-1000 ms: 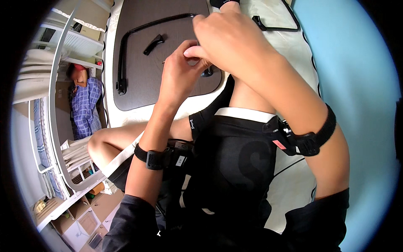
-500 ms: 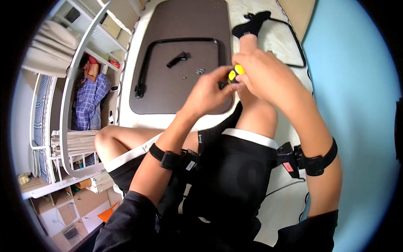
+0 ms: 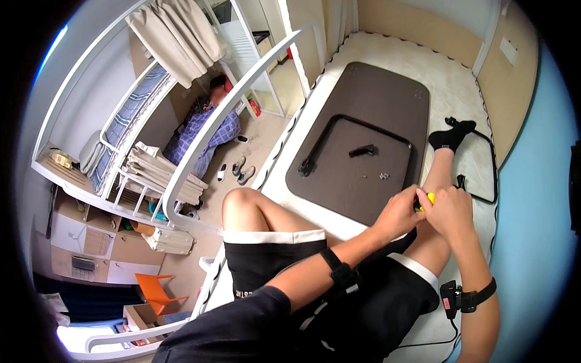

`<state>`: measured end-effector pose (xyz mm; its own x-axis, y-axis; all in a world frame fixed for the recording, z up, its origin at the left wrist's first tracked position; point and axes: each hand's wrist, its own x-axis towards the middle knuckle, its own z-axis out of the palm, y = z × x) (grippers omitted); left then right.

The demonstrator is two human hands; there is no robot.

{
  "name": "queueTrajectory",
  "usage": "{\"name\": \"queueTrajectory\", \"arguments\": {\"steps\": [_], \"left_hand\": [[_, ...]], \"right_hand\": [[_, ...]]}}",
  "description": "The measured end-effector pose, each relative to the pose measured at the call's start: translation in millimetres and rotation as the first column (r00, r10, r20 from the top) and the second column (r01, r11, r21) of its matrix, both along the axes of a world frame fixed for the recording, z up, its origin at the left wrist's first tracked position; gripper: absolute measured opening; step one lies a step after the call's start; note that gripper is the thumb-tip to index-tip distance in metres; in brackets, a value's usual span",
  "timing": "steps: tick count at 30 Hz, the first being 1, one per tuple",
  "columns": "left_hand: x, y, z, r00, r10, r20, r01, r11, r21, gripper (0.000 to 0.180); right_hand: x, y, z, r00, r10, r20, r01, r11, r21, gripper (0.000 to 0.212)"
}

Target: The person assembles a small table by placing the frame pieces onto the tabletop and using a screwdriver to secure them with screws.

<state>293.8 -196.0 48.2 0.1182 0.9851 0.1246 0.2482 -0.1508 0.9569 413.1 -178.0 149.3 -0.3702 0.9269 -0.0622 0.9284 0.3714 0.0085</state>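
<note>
Over my outstretched leg, beside the dark brown folding-table top [image 3: 339, 178], my two hands meet. My right hand [image 3: 452, 212] is closed round a chunky yellow-and-black tool [image 3: 430, 198], mostly covered by the fingers. Against it, my left hand [image 3: 396, 213] is closed, its fingertips pinching at the tool's near end; a dark bit shows there, too hidden to name. On the table top lie a U-shaped black metal leg frame [image 3: 348, 118], a short black plastic piece [image 3: 363, 150] and a few small metal fasteners [image 3: 384, 176].
A second black leg frame [image 3: 494, 163] lies on the white mattress [image 3: 463, 75] by the blue wall [image 3: 520, 230]. A white bed rail [image 3: 209, 136] runs along the left side. Below are an orange chair [image 3: 156, 292], shoes [image 3: 245, 174] and a person [image 3: 209, 133] lying on a lower bunk.
My view has swung to the left, so the bed and hands appear farther right and more of the room shows. Both hands stay together on the yellow-and-black tool.
</note>
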Motion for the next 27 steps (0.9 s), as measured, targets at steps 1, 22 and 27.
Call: {"name": "queueTrajectory", "arguments": {"steps": [1, 22, 27], "left_hand": [[1, -1, 0, 0.999, -0.002, -0.036, -0.001, 0.997, -0.080, 0.041], [-3, -4, 0, 0.993, -0.057, 0.102, 0.046, 0.993, 0.111, 0.038], [-10, -1, -1, 0.997, -0.078, 0.028, 0.072, 0.984, 0.165, 0.039]], "right_hand": [[0, 1, 3, 1.000, -0.012, 0.022, 0.012, 1.000, -0.008, 0.030], [3, 3, 2, 0.994, -0.009, 0.113, 0.015, 0.998, -0.055, 0.034], [19, 4, 1, 0.966, 0.244, -0.083, -0.236, 0.967, 0.098, 0.038]]}}
